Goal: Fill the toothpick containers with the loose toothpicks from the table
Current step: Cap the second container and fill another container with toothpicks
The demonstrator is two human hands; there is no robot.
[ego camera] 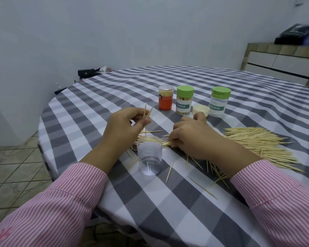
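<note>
A clear, lidless plastic container (149, 157) stands upright near the table's front, with almost nothing inside. My left hand (122, 125) hovers just behind it and pinches a few toothpicks (146, 114) that point upward. My right hand (191, 138) rests on the cloth to the container's right, fingers curled around a small bundle of toothpicks (165, 143) lying beside the rim. A large pile of loose toothpicks (260, 145) spreads to the right of that hand, and single sticks (169, 172) lie scattered in front.
Behind the hands stand an orange-labelled container (165, 100), a full green-lidded one (184, 100), a green-lidded one that looks empty (219, 101), and a cream lid (201, 110). The round table (100, 97) carries a checked cloth and drops off at the left. A black bag (86, 72) sits beyond.
</note>
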